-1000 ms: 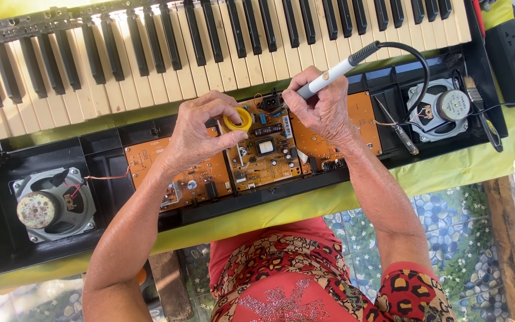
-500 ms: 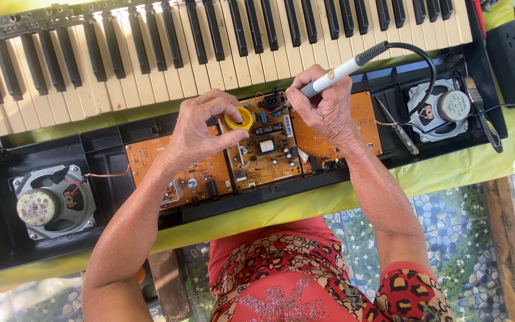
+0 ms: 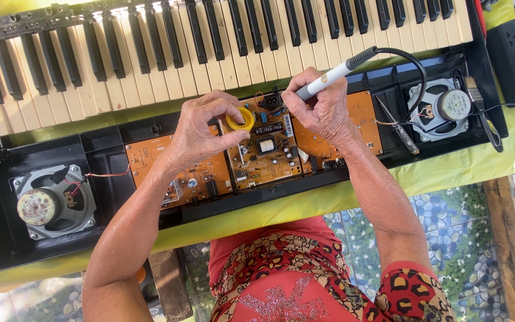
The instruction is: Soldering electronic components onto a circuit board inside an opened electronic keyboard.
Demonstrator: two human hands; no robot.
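The opened electronic keyboard [image 3: 222,42] lies across the table, its orange circuit boards [image 3: 263,149] exposed. Little has shifted since a second ago: the left hand [image 3: 201,134] still pinches the yellow solder spool [image 3: 241,119] over the boards (small, ring-shaped), and the right hand [image 3: 323,110] grips the soldering iron [image 3: 335,74].

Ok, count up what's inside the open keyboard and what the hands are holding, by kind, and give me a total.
Speakers: 2, one at left, one at right
Circuit boards: 3, left, middle, right
Soldering iron: 1, in the right hand, iron
Yellow ring: 1, in the left hand, ring
Screwdriver: 1
Total: 8
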